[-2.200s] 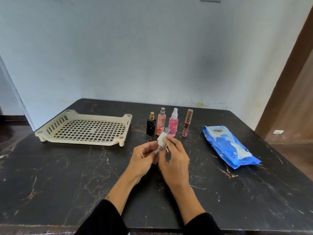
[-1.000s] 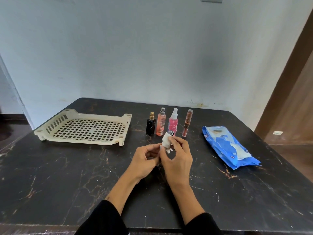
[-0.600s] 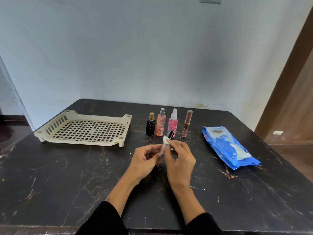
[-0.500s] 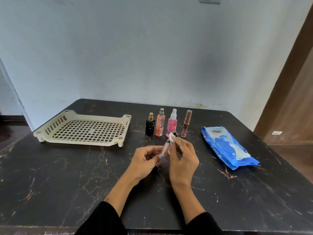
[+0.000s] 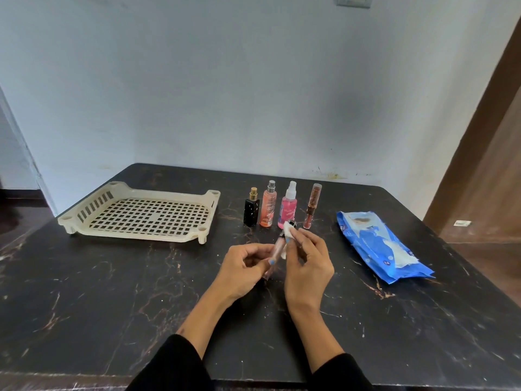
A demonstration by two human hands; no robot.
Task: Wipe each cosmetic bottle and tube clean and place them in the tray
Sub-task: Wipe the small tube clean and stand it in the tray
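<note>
Holding item one, a slim lip gloss tube (image 5: 275, 251) with pinkish-clear barrel and dark cap, tilted with the cap toward 1 o'clock, above the middle of the black marble-patterned table (image 5: 112, 300). The left hand (image 5: 244, 268) pinches the tube's lower end between thumb and curled fingers. The right hand (image 5: 307, 263) has its fingers curled round a small white wipe (image 5: 288, 230), pressing it against the tube's cap end.

Item two: cream plastic tray (image 5: 84, 218), perforated grid floor, slotted wall, corner posts; stands at 10 o'clock from the hands, well apart, nothing in it.

Items three to six, upright in a row at 12 o'clock from the hands, just beyond the wipe:
- black square perfume bottle (image 5: 251, 211), gold sprayer top;
- orange-peach spray bottle (image 5: 268, 206), silver nozzle, label printed but too small to read;
- pink spray bottle (image 5: 288, 207), white nozzle, label unreadable;
- brown-red lip gloss tube (image 5: 312, 204), clear cap, rightmost.
The four stand near one another without visibly touching.

Item seven: blue wet-wipe packet (image 5: 375, 241), lying flat at 2 o'clock from the hands, well apart, a white sheet showing at its opening; printed marks on the film are too blurred to read.

Black sleeves (image 5: 180, 365) cover both forearms at the near table edge. A pale wall plate (image 5: 352, 0) sits on the wall at top.
</note>
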